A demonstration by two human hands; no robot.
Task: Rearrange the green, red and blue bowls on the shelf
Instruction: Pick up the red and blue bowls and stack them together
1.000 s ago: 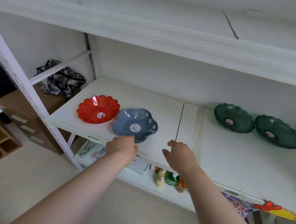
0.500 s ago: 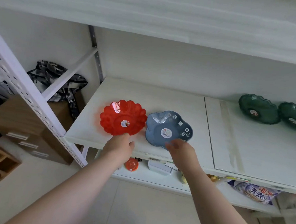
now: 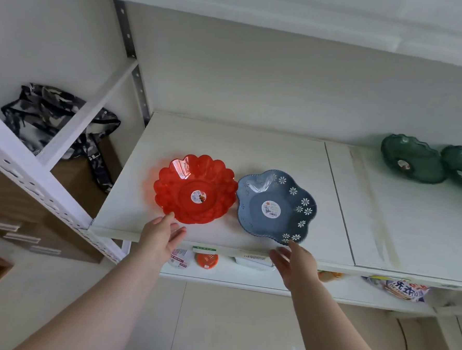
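Shelf (image 3: 253, 141), white board: red bowl (image 3: 195, 189) and blue bowl (image 3: 275, 206) sit side by side near front edge, rims touching or v. close; cannot tell which. Two green bowls (image 3: 412, 159) at far right rear, well apart from the other pair, second one partly cut off by frame edge.

Left hand (image 3: 161, 238): fingers spread, empty, fingertip at near rim of red bowl; contact not confirmed. Right hand (image 3: 296, 262): fingers apart, empty, just below near rim of blue bowl. Nothing gripped by either.

Assessment: step in hand appears to be taking hold of red and blue bowls, one per hand. Recommend thumb over rim, fingers under, pinch at scalloped edge. Lift clear before moving so the rims don't drag each other. Bowls look like thin, light plastic; a firm but light grip should suffice. Keep level w/ front edge close.
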